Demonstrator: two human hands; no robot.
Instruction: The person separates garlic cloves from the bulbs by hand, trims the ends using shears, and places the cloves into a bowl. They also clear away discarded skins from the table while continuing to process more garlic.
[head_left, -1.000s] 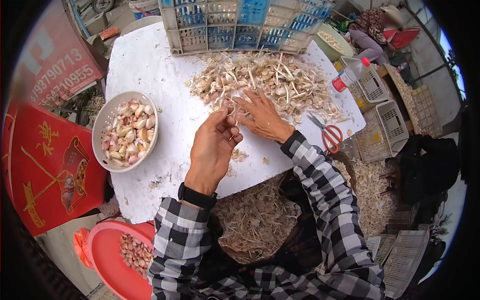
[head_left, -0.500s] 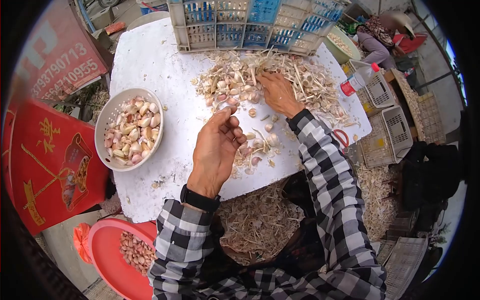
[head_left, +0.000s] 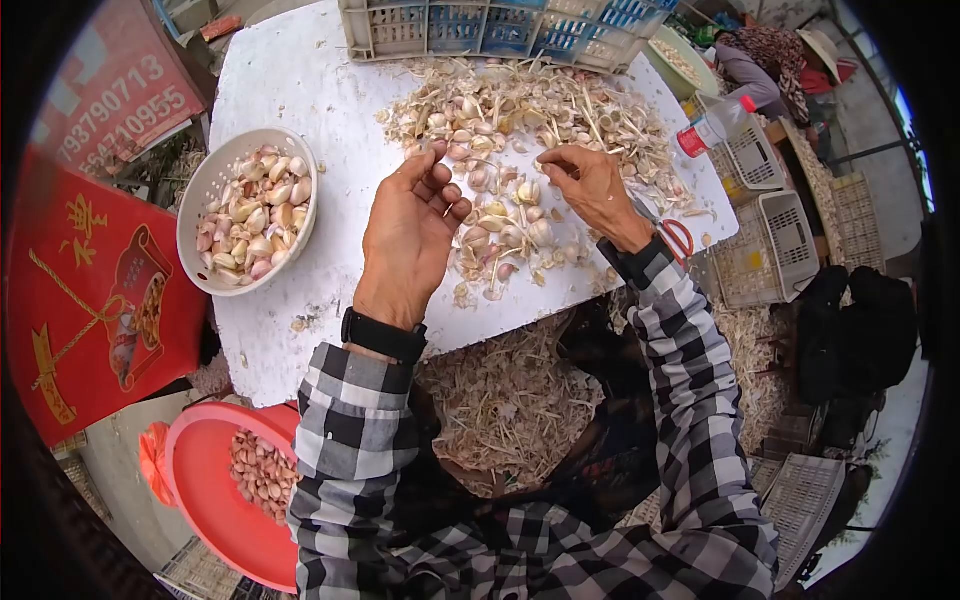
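My left hand [head_left: 412, 225], palm up with curled fingers, is over the white table [head_left: 340, 120]; thumb and index fingertip pinch together, and what they hold is too small to make out. My right hand [head_left: 598, 195] is at the right edge of the loose cloves, its thumb and index finger close together, their contents unclear. Between the hands lie garlic cloves and pieces of bulb [head_left: 528, 192]. Behind them spreads a heap of garlic and dry stalks [head_left: 560, 105]. Left of my left hand sits a white colander [head_left: 310, 215] with peeled-looking cloves [head_left: 255, 218].
A plastic crate [head_left: 500, 30] stands at the table's back. Red-handled scissors [head_left: 678, 238] and a bottle [head_left: 715, 130] are at the right. A red basin [head_left: 200, 470] with cloves is lower left, a red box [head_left: 90, 300] left. Another person [head_left: 765, 60] bends at upper right.
My right hand has drawn back from the heap toward the right and nearer me. More garlic pieces lie between my hands. The whole view has shifted, with the table higher in it.
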